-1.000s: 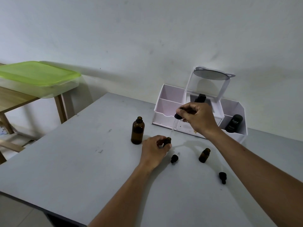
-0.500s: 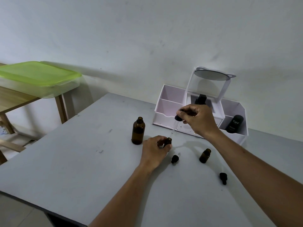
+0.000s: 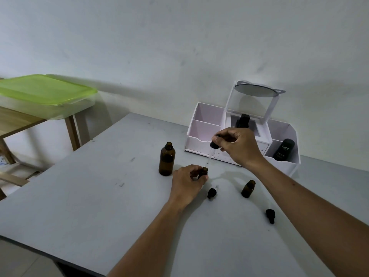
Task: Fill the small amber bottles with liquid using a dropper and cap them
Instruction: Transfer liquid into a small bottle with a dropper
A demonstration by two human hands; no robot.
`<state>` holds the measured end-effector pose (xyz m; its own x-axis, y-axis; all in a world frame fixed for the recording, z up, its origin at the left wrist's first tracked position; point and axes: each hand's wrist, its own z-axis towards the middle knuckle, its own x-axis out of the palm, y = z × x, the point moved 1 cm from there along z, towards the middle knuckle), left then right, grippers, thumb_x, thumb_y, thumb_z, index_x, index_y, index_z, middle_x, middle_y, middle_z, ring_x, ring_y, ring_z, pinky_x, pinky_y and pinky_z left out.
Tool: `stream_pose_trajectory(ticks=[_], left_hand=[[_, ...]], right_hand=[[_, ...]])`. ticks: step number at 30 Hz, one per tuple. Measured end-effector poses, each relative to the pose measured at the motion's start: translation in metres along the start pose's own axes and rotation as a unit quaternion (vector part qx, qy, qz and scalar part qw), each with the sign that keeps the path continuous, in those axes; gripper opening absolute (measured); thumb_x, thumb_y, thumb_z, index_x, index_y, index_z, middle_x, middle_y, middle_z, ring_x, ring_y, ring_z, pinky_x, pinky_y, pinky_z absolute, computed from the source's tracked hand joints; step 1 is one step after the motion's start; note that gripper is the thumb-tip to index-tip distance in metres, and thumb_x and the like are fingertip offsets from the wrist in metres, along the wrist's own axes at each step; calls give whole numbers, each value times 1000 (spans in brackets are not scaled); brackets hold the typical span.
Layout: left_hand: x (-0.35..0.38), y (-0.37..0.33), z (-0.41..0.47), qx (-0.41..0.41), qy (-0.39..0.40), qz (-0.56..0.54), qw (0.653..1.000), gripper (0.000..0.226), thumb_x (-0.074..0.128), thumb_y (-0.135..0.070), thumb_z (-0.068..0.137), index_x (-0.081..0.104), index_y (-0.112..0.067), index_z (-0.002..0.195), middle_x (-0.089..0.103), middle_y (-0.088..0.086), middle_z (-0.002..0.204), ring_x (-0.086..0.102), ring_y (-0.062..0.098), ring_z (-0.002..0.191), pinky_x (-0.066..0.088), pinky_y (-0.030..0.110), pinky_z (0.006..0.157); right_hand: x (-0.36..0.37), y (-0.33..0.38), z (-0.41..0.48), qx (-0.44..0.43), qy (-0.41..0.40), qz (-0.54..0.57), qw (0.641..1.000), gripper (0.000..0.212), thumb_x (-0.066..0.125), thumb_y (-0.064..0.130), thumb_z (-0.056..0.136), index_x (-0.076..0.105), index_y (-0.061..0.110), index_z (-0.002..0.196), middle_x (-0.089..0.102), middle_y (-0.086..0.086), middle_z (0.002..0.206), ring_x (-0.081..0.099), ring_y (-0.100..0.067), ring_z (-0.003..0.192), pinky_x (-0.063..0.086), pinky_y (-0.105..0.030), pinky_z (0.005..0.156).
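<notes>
green-lid tub: far left on the wooden side table, well clear of your work. Ignore.
large amber bottle: upright, uncapped, just left of your left hand. Likely the source liquid. Tall and narrow, so probably tippy; keep your left wrist from nudging it.
left hand: fingers curled round a small amber bottle, pinning it upright on the grey table. Mouth open and facing up.
small bottle handling: looks like glass, so light, rigid and slick. Hold low on the body as you are, neck left clear. A small base should tip easily once you let go.
dropper: your right hand pinches the black bulb, glass tube pointing down-left, tip just above the held bottle's mouth and not in it yet. Tube is thin and likely brittle; grip the bulb or collar only. Cannot tell if it holds liquid.
loose cap, centre: dropper cap lying on its side just right of your left hand. Round, so it may roll.
second small bottle: upright, uncapped, well apart from the held one, under your right forearm's path. Watch the arm.
loose cap, right: on its side nearer you.
white organiser: at the back by the wall, right behind your right hand; dark containers inside, mirror on top. Not in the way unless you lift back.
</notes>
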<state>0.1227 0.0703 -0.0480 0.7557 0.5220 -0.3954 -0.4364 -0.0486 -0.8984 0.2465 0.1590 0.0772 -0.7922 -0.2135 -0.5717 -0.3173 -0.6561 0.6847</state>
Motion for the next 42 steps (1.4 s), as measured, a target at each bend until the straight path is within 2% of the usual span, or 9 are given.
stream_pose_trajectory(ticks=[4,8,12,18,24,30,33,37,42], left_hand=[[0,0,0,-4,3,-4,1000,39,75,-32,82,68,-20,118,71,-5,112,61,1,90,40,3,75],[0,0,1,-3,-1,0,1000,38,74,-33,82,68,-20,118,71,-6,112,59,-1,87,37,-2,68],[0,-1,0,-2,-2,4,1000,37,75,-32,82,69,-21,116,71,-6,110,62,1,88,46,9,85],[-1,-2,0,-1,1,5,1000,36,74,-33,82,69,-21,116,71,-7,110,63,3,91,48,15,90],[-1,-2,0,-1,1,10,1000,37,74,-32,82,68,-21,117,71,-6,112,62,3,90,42,9,83],[-1,-3,0,3,6,27,1000,39,73,-34,83,67,-20,119,70,-4,114,61,3,90,43,13,86],[-2,-3,1,0,4,23,1000,39,73,-34,83,67,-20,119,70,-4,113,62,3,90,44,14,88],[-2,-3,0,-3,6,21,1000,38,73,-34,83,68,-21,118,70,-5,112,62,3,90,45,15,89],[-3,-4,-5,-21,9,-21,1000,41,76,-31,81,67,-20,119,70,-6,113,64,4,96,50,20,94]], right_hand=[[3,-2,-2,4,9,-1,1000,6,74,11,88,78,8,92,77,2,78,75,-4,71,58,-16,66],[4,-3,-2,6,16,0,1000,7,74,11,88,78,7,92,77,2,79,75,-4,70,57,-15,65],[3,-2,-1,10,16,1,1000,6,73,10,88,78,7,91,77,2,78,75,-4,71,58,-16,66],[1,2,0,1,11,-3,1000,6,73,7,88,78,8,90,75,5,75,73,1,67,54,-11,64],[0,3,-1,-20,-4,-24,1000,6,74,4,87,79,5,89,74,1,76,68,6,60,52,-9,61],[-1,5,-2,-30,-11,-32,999,6,74,3,86,79,3,90,71,6,74,65,10,56,50,-6,59],[-1,4,-1,-26,-11,-30,999,6,74,5,87,79,4,89,74,2,76,67,6,58,52,-9,60],[-2,4,0,-3,-4,-10,1000,4,75,10,87,79,9,88,77,2,77,75,-7,69,60,-21,65],[-14,18,4,-5,-31,14,999,5,76,13,87,79,11,87,78,2,78,75,-8,71,61,-24,67]])
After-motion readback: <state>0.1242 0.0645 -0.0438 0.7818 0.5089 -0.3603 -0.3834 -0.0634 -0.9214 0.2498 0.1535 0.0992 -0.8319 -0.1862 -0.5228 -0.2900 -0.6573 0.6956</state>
